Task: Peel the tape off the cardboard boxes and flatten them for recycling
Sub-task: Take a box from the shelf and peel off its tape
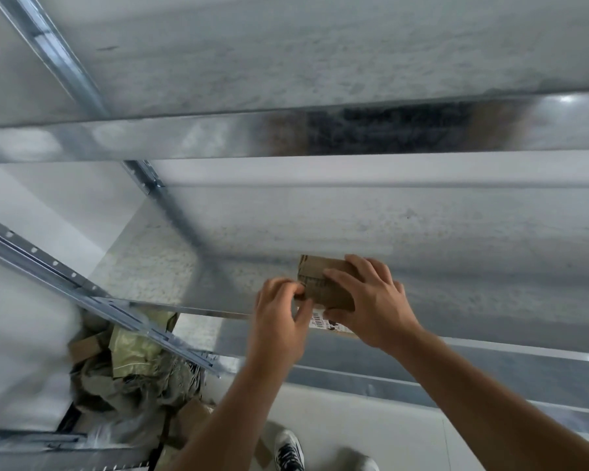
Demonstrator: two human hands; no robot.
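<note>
Metal shelves (456, 232) are filling the view, blurred in places. A small cardboard box (323, 287) is sitting at the front edge of the lower shelf, with a barcode label (320, 319) showing on its near side. The right hand (371, 300) is gripping the box, fingers spread over the top and thumb on the near side. The left hand (279, 317) is pinching the box's left end with curled fingers; whether it has tape cannot be told. What the box contains is not showing. A pile (130, 368) of crumpled bags and cardboard is lying on the floor at lower left. A shoe (288, 450) is showing at the bottom.
</note>
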